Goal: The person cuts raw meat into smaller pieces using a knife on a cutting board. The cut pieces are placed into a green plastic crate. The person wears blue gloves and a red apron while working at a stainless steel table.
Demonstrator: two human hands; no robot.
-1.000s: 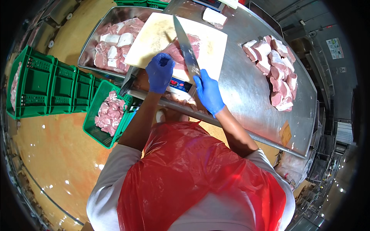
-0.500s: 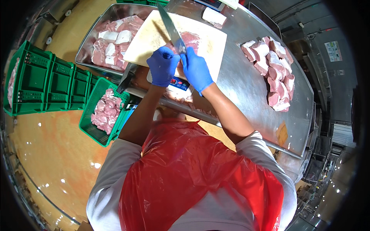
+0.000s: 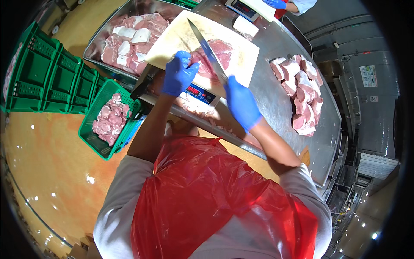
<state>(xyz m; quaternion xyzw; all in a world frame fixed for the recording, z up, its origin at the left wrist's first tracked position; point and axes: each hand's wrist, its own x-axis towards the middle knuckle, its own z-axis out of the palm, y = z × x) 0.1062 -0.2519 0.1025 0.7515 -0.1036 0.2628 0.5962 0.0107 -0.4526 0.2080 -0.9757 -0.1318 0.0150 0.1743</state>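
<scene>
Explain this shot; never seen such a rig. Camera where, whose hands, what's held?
No machine here: a person works by hand. The picture comes from a fisheye camera on their head, looking down, so straight edges bend. The right hand holds a long knife, its blade crossing in front of raw meat on a pale cutting board. The left hand curls at the meat's left edge; whether it grips isn't clear. On the metal table, to the right, lies a pile of cut meat.
</scene>
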